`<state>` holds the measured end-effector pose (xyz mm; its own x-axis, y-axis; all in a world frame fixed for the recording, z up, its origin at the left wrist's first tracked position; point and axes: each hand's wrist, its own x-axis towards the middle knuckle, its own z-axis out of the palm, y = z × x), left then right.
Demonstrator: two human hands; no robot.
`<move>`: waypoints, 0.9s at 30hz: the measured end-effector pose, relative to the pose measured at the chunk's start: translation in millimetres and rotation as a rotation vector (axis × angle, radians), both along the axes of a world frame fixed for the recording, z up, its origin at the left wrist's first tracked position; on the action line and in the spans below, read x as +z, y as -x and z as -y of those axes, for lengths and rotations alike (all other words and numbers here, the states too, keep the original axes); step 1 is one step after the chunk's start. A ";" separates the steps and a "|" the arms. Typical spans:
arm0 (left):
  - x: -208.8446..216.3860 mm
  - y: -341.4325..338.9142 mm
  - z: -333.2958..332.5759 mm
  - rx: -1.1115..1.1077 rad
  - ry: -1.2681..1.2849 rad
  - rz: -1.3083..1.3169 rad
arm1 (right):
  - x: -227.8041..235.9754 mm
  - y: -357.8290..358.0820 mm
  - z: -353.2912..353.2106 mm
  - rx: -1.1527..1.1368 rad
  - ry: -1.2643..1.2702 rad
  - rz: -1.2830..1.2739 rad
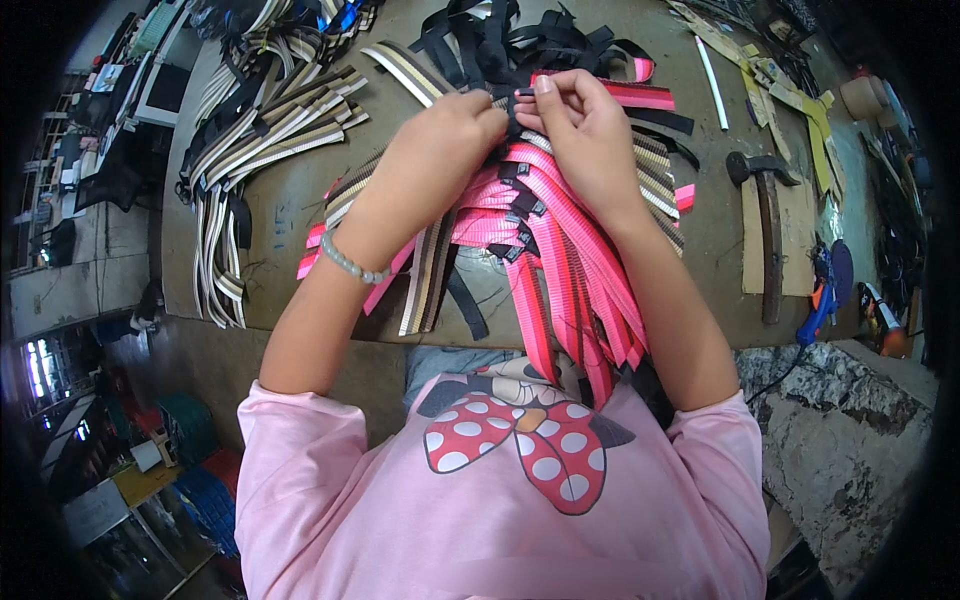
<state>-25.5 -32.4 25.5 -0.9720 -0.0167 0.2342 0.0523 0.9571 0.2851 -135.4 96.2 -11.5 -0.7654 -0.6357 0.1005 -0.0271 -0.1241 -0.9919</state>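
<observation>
My left hand [450, 140] is closed, with its fingers curled over the pile of straps. What it grips, if anything, is hidden. Thumb and fingers of my right hand [580, 120] pinch a small dark piece [525, 92], perhaps a strip end. Below both hands lie pink striped webbing straps [560, 230] with small black tags [522, 204], hanging over the table's near edge. Brown, black and cream straps [430, 275] lie under and beside them. Beyond my hands is a tangle of black straps [490, 45].
Bundles of cream and brown straps [275, 135] cover the table's left part. At right, a hammer [768, 220] rests on cardboard [797, 250], near a blue-handled tool [820, 305]. A white stick [712, 82] and yellow strips [820, 140] lie at the far right.
</observation>
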 end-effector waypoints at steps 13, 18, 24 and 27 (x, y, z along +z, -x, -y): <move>-21.6 -19.8 6.7 0.144 -0.464 -0.167 | -0.2 5.8 -5.9 0.085 -0.167 -0.219; -10.7 -21.9 4.8 0.181 -0.551 -0.102 | -3.6 9.4 -0.7 0.068 -0.010 0.063; -1.5 -5.3 7.7 -0.005 -0.061 -0.014 | -6.9 12.0 -0.5 0.083 0.032 0.130; 3.2 0.1 2.7 -0.085 0.173 -0.032 | -0.2 10.4 0.0 0.077 0.121 0.149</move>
<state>-25.6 -35.1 28.7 -0.9602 0.1088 0.2571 0.1418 0.9834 0.1135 -145.8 96.2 -11.7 -0.7273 -0.6829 0.0687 0.1331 -0.2385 -0.9620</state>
